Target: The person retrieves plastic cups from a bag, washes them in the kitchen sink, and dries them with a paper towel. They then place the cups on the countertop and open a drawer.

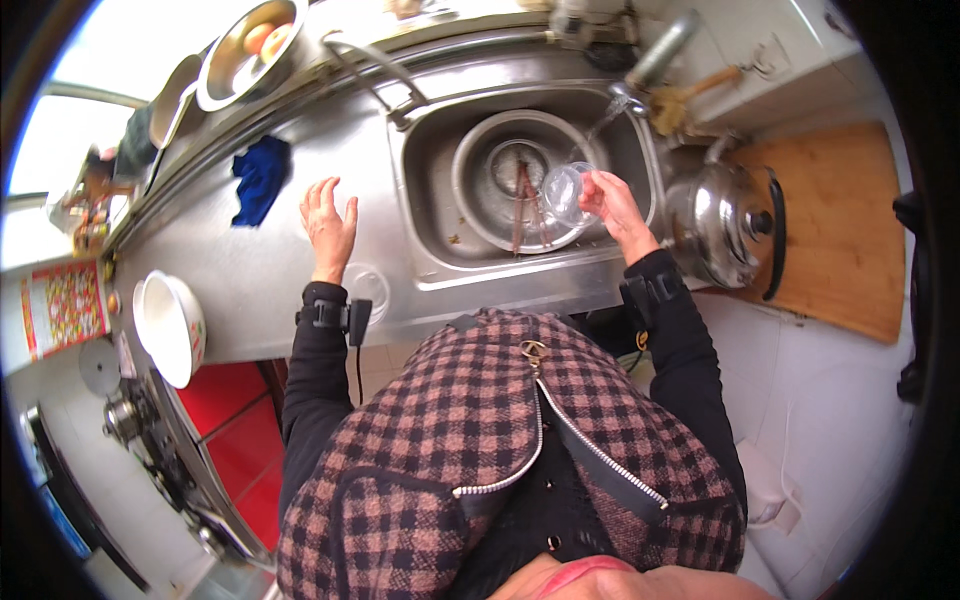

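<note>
My right hand (611,206) holds a clear plastic cup or bowl (568,193) by its rim, over the right side of a metal basin (469,169). The basin sits in the stainless steel sink (431,180). Inside it are a clear round container (504,161) and several thin brown sticks (519,214), one end leaning on the near rim. Water runs from the faucet (628,97) beside the cup. My left hand (328,225) hovers over the steel counter with fingers apart and nothing in it. Close to its wrist, a clear round lid or dish (367,292) lies on the counter.
A blue cloth (260,180) and white bowls (174,326) are on the counter at the left. A metal bowl with round fruit or eggs (251,56) stands at the back left. Right of the sink are a steel kettle (712,225) and a wooden board (840,232).
</note>
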Tool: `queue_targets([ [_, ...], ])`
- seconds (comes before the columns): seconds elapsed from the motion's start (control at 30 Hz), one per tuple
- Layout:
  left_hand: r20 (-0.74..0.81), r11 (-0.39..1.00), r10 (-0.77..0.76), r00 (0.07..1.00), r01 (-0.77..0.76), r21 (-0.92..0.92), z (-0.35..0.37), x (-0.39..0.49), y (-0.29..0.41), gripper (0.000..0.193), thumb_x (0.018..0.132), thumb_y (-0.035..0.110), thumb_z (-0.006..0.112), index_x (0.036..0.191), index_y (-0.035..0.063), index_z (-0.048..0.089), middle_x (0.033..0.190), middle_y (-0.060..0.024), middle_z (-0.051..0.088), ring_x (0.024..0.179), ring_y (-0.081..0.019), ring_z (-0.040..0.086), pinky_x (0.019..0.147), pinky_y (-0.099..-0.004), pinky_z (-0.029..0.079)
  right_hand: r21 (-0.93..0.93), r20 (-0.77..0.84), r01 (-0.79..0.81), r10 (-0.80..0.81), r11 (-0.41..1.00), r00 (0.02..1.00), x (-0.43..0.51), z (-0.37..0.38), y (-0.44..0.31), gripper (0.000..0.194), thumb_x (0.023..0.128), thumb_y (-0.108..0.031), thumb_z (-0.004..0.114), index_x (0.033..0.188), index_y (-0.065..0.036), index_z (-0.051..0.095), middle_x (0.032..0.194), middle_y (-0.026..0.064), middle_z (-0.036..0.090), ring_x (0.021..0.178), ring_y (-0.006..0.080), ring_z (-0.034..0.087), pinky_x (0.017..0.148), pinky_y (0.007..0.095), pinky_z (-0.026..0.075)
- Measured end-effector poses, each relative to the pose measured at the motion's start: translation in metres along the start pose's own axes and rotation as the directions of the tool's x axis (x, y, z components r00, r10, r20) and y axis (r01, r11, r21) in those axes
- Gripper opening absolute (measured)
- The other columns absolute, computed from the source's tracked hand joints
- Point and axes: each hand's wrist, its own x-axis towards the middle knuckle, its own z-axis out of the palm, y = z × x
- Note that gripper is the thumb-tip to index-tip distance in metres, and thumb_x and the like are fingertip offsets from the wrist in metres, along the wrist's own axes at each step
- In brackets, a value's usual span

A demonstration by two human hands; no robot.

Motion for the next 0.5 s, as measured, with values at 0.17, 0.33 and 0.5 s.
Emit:
queue_targets([
  [0.17, 0.390, 0.943, -0.275, 0.879, 0.168, 0.287, 0.002, -0.031, -0.071, 0.022, 0.081, 0.013, 0.067, 0.103, 0.0099, 0.065, 0.110, -0.0097, 0.063, 0.117, -0.0300, 0.050, 0.098, -0.0397, 0.039, -0.507, 0.583, 0.498, -0.146, 0.704, 0.800, 0.002, 0.131, 0.017, 0.016, 0.092, -0.015, 0.056, 0.097, -0.004, 0.068, 0.085, 0.0066, 0.069, 0.077, 0.0125, 0.066, 0.072, 0.0283, 0.052],
  [0.33, 0.133, 0.964, -0.179, 0.975, 0.201, -0.176, -0.010, -0.023, -0.080, 0.010, 0.084, 0.007, 0.064, 0.093, 0.0065, 0.065, 0.090, -0.0122, 0.065, 0.092, -0.0307, 0.061, 0.081, -0.0373, 0.048, -0.386, 0.918, 0.907, -0.166, -0.171, 0.359, 0.020, 0.244, 0.071, 0.007, 0.080, -0.015, 0.064, 0.086, -0.012, 0.067, 0.081, 0.0052, 0.065, 0.087, 0.0231, 0.063, 0.093, 0.0389, 0.042],
  [0.5, 0.129, 0.962, 0.068, 0.989, -0.031, -0.272, -0.030, 0.006, -0.023, 0.010, 0.082, 0.004, 0.063, 0.092, 0.0045, 0.062, 0.087, -0.0128, 0.063, 0.090, -0.0318, 0.059, 0.081, -0.0399, 0.048, -0.282, 0.942, 0.932, -0.252, -0.228, 0.223, 0.007, 0.276, 0.069, 0.024, 0.075, -0.016, 0.069, 0.095, -0.007, 0.062, 0.096, 0.0099, 0.061, 0.101, 0.0259, 0.059, 0.097, 0.0419, 0.041],
])
